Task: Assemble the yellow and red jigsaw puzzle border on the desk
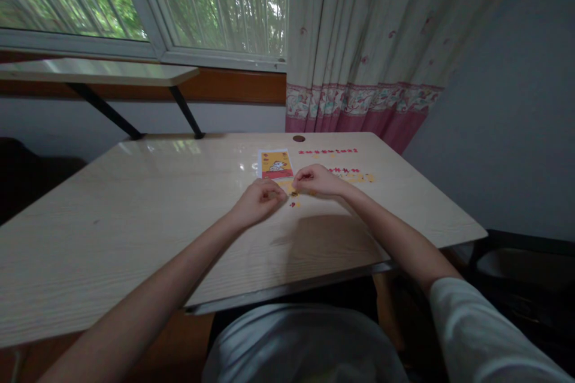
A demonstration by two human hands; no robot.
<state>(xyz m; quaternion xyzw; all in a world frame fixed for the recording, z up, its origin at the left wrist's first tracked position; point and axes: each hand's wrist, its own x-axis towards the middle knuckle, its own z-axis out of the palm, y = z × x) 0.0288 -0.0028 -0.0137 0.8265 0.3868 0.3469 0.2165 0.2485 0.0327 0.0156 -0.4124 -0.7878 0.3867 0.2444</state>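
Note:
Close together on the table (pixel 148 209), my two hands work over yellow jigsaw pieces (pixel 294 194), some with dark print. My left hand (pixel 260 198) is closed in a pinch at the left side of these pieces. From the right, my right hand (pixel 317 181) pinches at their upper edge, its fingertips closed. The fingers partly cover the pieces. Just above lies a picture card (pixel 275 164) with a white cartoon animal on yellow and red. Below the fingertips sit small loose red and yellow pieces (pixel 293 204).
A row of red jigsaw pieces (pixel 327 151) lies at the back right, with more red and yellow pieces (pixel 354 176) right of my right hand. A round cable hole (pixel 299 138) is near the back edge. A raised shelf (pixel 99 70) stands back left; a curtain (pixel 359 60) hangs behind.

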